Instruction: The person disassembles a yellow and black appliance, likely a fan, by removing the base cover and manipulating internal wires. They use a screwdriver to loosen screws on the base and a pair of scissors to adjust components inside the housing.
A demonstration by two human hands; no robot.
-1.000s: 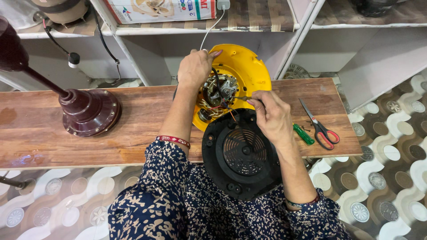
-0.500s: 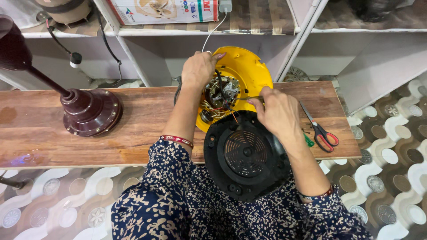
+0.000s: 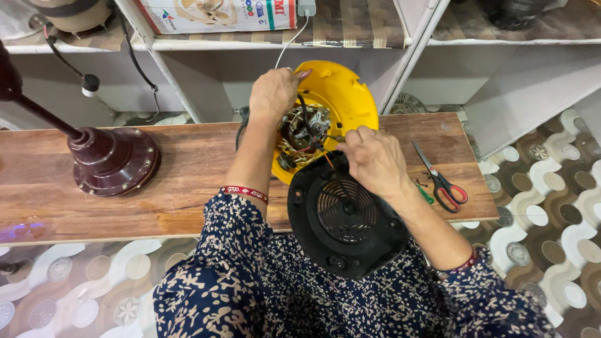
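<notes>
A yellow round appliance housing lies open on the wooden bench, with a motor and coloured wires showing inside. My left hand grips the housing's upper left rim. My right hand pinches the wires at the housing's lower right, just above a black round vented cover that rests on my lap against the bench edge.
A dark maroon fan base with its pole stands on the bench at left. Scissors with red and black handles and a green-handled tool lie at right. White shelves behind hold a box and cables.
My right hand has stayed at the wires and shifted slightly. The left hand keeps its hold on the rim. The view has drifted a little.
</notes>
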